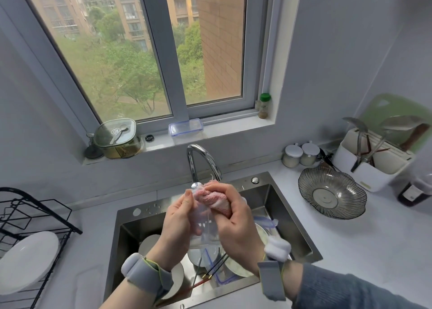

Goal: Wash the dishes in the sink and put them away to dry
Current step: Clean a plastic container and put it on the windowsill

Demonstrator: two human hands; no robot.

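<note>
Over the steel sink my left hand holds a clear plastic container upright under the faucet. My right hand grips a pink and white cloth and presses it against the container's top edge. Below my hands the sink holds white plates, a bowl, a clear lid with a blue rim and chopsticks. One white plate stands in the black drying rack at the left.
A ribbed glass bowl sits on the counter to the right of the sink. Behind it stand a white utensil holder, two small jars and a green cutting board. The windowsill carries a lidded glass container, a clear box and a spice bottle.
</note>
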